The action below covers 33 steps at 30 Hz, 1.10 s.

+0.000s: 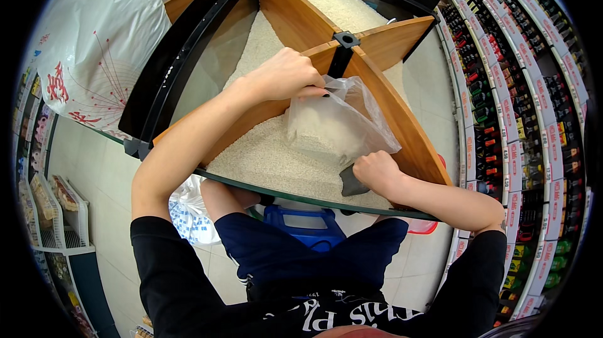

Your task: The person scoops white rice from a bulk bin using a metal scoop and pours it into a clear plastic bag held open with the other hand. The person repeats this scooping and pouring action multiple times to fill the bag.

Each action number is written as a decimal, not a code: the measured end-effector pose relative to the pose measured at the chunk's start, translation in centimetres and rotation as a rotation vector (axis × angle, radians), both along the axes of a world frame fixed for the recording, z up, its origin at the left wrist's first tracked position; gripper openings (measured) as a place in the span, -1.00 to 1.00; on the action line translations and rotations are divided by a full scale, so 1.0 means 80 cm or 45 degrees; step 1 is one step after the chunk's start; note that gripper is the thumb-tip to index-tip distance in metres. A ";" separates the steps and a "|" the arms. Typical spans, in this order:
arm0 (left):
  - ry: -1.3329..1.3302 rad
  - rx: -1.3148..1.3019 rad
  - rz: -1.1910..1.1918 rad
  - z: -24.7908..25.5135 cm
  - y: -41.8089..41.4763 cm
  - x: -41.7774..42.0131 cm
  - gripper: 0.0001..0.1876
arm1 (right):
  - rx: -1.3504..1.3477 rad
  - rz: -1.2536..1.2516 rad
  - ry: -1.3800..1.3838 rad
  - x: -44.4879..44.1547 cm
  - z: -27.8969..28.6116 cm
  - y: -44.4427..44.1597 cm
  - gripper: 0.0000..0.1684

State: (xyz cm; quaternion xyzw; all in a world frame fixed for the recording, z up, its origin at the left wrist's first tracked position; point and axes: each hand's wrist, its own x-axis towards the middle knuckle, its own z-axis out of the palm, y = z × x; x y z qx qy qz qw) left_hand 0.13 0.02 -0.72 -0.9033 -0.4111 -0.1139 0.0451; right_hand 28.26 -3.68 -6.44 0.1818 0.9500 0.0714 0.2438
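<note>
My left hand (294, 74) pinches the rim of a thin transparent plastic bag (339, 126). White grains that look like rice fill the lower part of the bag, which rests on the loose rice (249, 149) in the front compartment of a bin. My right hand (379, 173) is closed around a dark grey scoop (352, 183) beside the bag's lower right edge. The scoop sits low against the rice, near the bin's front edge; the part under my fingers is hidden.
Wooden dividers (391, 102) meet at a black central post (346, 41). Other compartments hold more rice (337, 3). A full white plastic bag (103, 50) stands at the left. Bottle shelves (509, 116) line the right; a blue plastic stool (306, 225) is below.
</note>
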 end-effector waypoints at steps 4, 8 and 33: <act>-0.011 0.006 0.000 0.001 -0.001 0.000 -0.71 | -0.118 0.115 0.168 -0.001 -0.007 0.003 -0.94; -0.011 0.009 -0.006 0.003 -0.001 0.002 -0.71 | -0.184 0.126 0.414 0.000 -0.015 0.009 -0.82; 0.007 -0.003 0.008 0.001 0.000 0.001 -0.75 | -0.789 -0.559 1.181 -0.017 0.072 0.050 -0.76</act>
